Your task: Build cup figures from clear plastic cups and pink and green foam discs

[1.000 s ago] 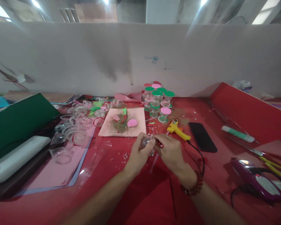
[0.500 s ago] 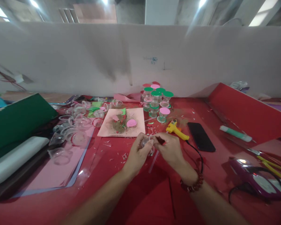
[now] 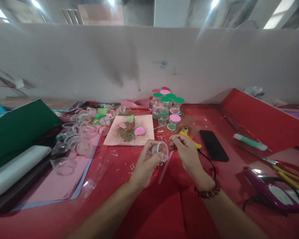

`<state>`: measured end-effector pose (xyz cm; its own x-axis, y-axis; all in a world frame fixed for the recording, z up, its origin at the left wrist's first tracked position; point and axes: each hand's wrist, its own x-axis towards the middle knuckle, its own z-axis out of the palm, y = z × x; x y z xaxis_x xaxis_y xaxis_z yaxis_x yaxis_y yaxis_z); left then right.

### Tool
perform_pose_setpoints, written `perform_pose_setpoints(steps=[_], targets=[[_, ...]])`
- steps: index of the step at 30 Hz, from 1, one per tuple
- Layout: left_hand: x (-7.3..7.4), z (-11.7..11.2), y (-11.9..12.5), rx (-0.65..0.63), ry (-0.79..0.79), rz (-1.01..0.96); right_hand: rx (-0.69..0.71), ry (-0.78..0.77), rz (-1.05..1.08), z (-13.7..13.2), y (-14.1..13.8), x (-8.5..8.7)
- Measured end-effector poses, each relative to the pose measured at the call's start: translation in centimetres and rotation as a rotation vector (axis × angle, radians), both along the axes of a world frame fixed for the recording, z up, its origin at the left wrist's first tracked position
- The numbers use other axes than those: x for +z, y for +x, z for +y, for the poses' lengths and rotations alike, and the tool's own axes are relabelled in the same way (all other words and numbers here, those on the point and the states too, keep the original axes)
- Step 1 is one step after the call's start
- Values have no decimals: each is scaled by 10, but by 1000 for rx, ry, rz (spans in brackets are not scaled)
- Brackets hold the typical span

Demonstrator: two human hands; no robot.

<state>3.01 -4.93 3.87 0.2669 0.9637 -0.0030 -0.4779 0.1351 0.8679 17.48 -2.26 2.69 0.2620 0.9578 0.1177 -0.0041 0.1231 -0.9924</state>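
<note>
My left hand [image 3: 147, 161] is closed around a small clear plastic cup [image 3: 163, 152], its round rim turned to the right. Beside it, apart from the cup, my right hand [image 3: 185, 151] has its thumb and fingertips pinched together; anything between them is too small to make out. Just behind the right hand lies a yellow glue gun [image 3: 183, 131], partly covered by the fingers. A clear glue stick [image 3: 165, 168] rests on the red table between the hands. Farther back stand stacked clear cups with green and pink paper discs [image 3: 175, 118].
Peach paper sheets [image 3: 109, 139] carry brown dust, scraps and a pink disc [image 3: 140, 130]. Loose clear cups [image 3: 83, 147] crowd the left side. A black phone [image 3: 213, 145], a green-and-white tube [image 3: 250, 142] and a purple device [image 3: 271, 191] with cables lie at right. A red board [image 3: 266, 122] leans behind.
My right hand has drawn away from the cup to the right, now partly covering the glue gun. The cup in my left hand has turned, so its open rim shows.
</note>
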Motion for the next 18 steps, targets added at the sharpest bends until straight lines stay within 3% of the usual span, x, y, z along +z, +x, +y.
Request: perform_pose_setpoints(steps=[12,18], targets=[[-5,13,-6,-34,-228,-137,101,18,-245,-6,-7,-5],[-8,13,-4,1,-240,-136,79,83,-294,-7,-7,-4]])
